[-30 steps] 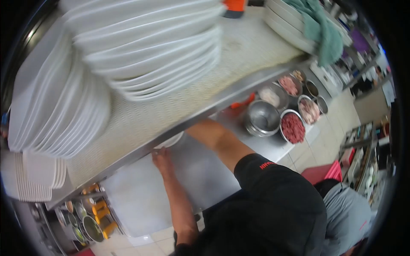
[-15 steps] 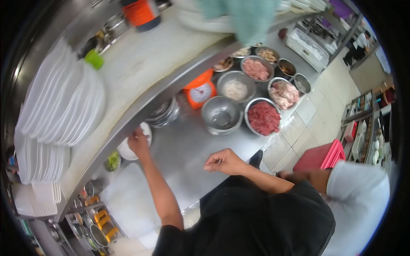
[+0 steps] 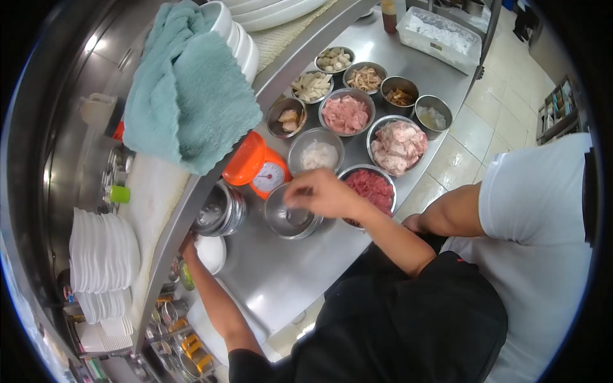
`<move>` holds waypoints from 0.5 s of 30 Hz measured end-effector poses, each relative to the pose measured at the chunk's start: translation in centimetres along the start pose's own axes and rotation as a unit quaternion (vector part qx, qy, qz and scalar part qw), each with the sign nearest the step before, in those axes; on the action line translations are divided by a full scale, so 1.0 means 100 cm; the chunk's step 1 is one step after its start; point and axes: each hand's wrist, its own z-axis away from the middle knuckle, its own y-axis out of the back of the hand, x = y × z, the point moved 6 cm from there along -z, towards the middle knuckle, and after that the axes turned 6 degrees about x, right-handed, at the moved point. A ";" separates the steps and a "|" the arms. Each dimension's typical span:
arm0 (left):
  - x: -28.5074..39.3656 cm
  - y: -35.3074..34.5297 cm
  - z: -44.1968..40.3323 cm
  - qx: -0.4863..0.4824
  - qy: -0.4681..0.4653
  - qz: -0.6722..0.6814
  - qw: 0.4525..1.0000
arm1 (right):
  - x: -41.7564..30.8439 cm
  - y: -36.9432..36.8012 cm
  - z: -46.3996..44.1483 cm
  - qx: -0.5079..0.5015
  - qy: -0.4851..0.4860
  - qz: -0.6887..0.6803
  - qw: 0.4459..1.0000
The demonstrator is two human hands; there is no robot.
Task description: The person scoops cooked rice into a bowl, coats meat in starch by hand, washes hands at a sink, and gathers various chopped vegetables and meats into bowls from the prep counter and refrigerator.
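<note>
My right hand (image 3: 324,193) hovers over a steel bowl (image 3: 281,223) with little visible inside; its fingers are loosely bent and apart, and I see nothing in them. At the shelf's front edge is my left hand (image 3: 188,247), beside a white plate (image 3: 212,254). The shelf hides its fingers, so a grip does not show. Just above it stand stacked steel bowls (image 3: 220,209). An orange dial scale (image 3: 267,175) is behind the steel bowl. Near my right hand sit a bowl of red meat (image 3: 371,189) and a bowl of white food (image 3: 319,155).
A person in a white shirt (image 3: 530,198) stands close on my right. A shelf (image 3: 159,252) with plates and a green towel (image 3: 191,102) overhangs the counter's left. Bowls of pink meat (image 3: 345,115) and pale meat (image 3: 399,145) stand farther back, with a clear tub (image 3: 440,38) beyond.
My right hand has moved forward from the counter's front edge to over the steel bowl. My left hand has shifted off the white plate toward the shelf edge. The view has turned.
</note>
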 end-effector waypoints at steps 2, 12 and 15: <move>0.013 0.009 0.025 0.042 0.086 0.151 0.984 | 0.028 0.032 0.001 0.042 -0.045 0.009 0.998; -0.013 0.021 0.069 0.087 0.166 0.447 0.875 | 0.152 0.174 -0.110 0.076 -0.091 0.489 0.864; -0.031 0.036 0.090 0.071 0.181 0.511 0.837 | 0.196 0.164 -0.135 -0.038 -0.099 0.563 0.820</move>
